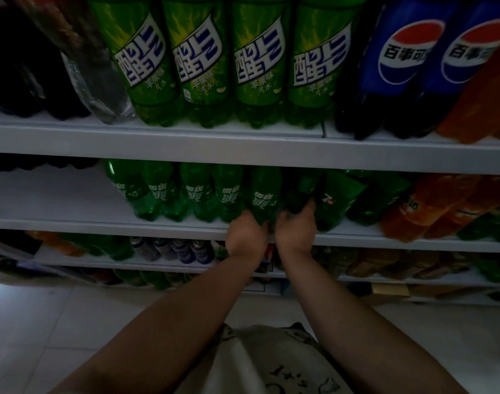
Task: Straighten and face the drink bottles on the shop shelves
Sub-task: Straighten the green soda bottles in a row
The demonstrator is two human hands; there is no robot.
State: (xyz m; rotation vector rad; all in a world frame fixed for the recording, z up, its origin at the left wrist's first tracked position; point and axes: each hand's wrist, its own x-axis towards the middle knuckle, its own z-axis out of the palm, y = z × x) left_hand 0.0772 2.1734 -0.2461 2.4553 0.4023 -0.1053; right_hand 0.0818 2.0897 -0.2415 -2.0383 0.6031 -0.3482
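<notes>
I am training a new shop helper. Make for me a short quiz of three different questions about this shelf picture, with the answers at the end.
1. True or false: both bare hands, the left hand and the right hand, are at the base of dark green plastic bottles on the middle grey shelf.
2. Which bottles stand right of the four bright green apple soda bottles on the upper shelf? A) blue cola bottles B) small cans C) milk cartons
3. Fill in: at the right end of the middle shelf stand ______ coloured bottles.

Key: 1 true; 2 A; 3 orange.
</notes>
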